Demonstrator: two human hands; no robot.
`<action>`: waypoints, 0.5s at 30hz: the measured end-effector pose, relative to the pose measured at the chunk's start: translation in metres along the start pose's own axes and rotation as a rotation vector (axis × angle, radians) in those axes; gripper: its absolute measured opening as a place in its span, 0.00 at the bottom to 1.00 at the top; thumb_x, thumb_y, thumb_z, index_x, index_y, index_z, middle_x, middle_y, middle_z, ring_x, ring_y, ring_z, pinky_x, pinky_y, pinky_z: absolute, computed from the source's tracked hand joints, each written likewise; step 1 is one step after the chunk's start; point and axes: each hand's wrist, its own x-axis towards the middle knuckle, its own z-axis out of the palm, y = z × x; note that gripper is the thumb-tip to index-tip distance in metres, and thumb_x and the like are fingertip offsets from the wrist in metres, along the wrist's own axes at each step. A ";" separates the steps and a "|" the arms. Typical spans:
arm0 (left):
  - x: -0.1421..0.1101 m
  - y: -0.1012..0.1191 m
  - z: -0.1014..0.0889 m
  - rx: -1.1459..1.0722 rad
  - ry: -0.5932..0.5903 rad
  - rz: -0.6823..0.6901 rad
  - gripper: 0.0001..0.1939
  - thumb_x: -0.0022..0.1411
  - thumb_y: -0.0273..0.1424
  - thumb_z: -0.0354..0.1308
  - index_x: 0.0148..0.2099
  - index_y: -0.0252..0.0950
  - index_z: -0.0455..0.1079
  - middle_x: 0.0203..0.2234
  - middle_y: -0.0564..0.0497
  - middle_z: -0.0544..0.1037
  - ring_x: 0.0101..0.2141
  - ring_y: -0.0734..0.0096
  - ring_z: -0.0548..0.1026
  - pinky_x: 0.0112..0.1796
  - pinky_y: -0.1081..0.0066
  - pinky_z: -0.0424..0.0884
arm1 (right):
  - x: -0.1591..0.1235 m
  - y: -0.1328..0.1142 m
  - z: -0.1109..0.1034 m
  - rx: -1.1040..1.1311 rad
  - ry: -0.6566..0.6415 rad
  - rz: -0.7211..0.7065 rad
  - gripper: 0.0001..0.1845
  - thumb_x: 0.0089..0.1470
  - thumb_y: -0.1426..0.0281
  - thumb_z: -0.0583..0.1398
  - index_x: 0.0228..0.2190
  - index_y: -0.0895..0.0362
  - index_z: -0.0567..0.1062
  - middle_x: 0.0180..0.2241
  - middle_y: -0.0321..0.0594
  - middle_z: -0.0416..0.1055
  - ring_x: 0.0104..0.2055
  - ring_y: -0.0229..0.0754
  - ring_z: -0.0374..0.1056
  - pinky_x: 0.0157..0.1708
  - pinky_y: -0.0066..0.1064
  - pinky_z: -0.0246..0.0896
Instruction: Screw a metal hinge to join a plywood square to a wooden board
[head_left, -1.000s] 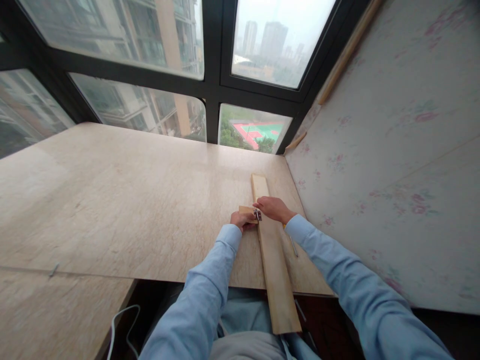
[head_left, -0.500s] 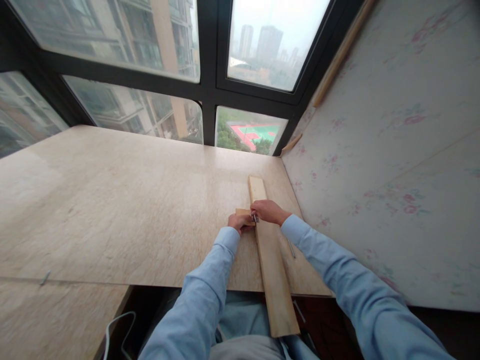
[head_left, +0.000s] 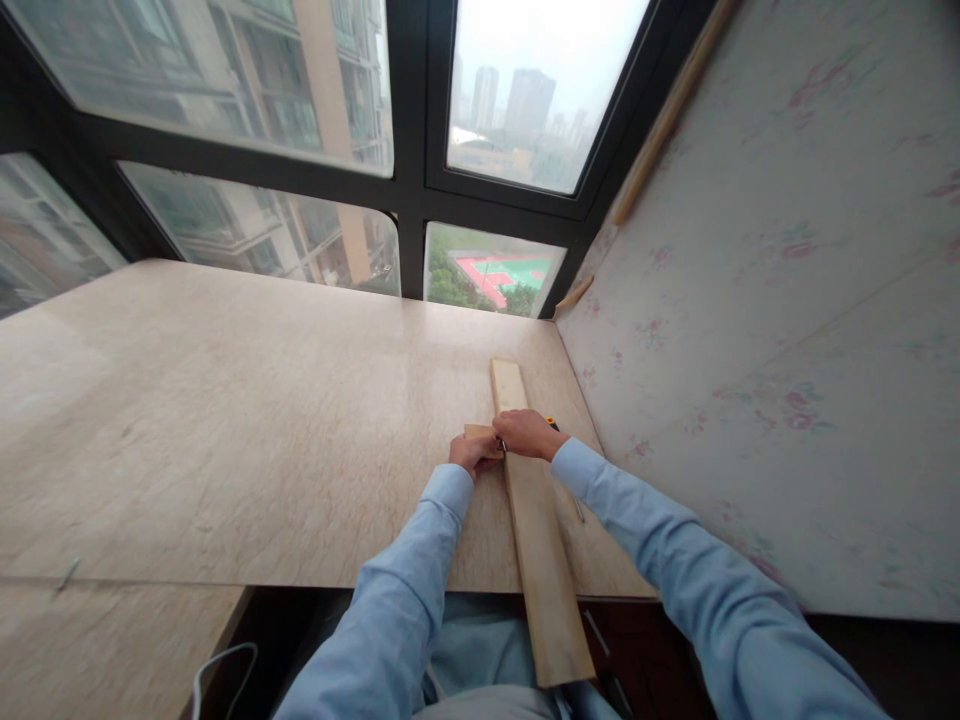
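A long pale wooden board (head_left: 544,560) lies lengthwise before me, its near end jutting past the edge of the stone-patterned ledge. At its left edge, my left hand (head_left: 472,453) is closed around a short, flat wooden piece (head_left: 478,431), with part of that piece covered by the fingers. Over the board, my right hand (head_left: 525,432) has its fingers closed on a small shiny metal piece (head_left: 502,446), mostly hidden, where the two wooden parts meet. Under my right wrist lies what looks like a screwdriver (head_left: 580,510), with a yellow-and-black end and a thin metal shaft showing.
The pale ledge (head_left: 247,430) runs to dark window frames (head_left: 409,240) at the back. A flower-patterned wall (head_left: 750,350) rises close on the right. Near the lower left, a white cable (head_left: 225,655) hangs by the ledge's edge.
The view has shifted slightly, so everything sits a little lower and further left. A yellow-and-black end now shows beside my right wrist. Both hands keep their hold at the board's edge.
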 end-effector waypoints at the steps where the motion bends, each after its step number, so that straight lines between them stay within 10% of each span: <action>1: 0.000 -0.001 0.000 -0.005 0.000 0.003 0.12 0.41 0.18 0.64 0.32 0.33 0.69 0.25 0.50 0.75 0.30 0.64 0.76 0.28 0.68 0.75 | 0.000 -0.001 0.000 -0.002 -0.002 0.010 0.12 0.59 0.70 0.53 0.38 0.61 0.75 0.39 0.51 0.74 0.42 0.49 0.72 0.38 0.33 0.64; 15: 0.001 -0.006 0.003 -0.042 0.028 0.060 0.13 0.42 0.22 0.66 0.33 0.30 0.71 0.25 0.48 0.76 0.28 0.66 0.76 0.24 0.70 0.74 | -0.013 -0.001 -0.004 0.041 0.110 0.049 0.17 0.64 0.62 0.49 0.40 0.60 0.72 0.41 0.50 0.72 0.44 0.45 0.70 0.40 0.30 0.60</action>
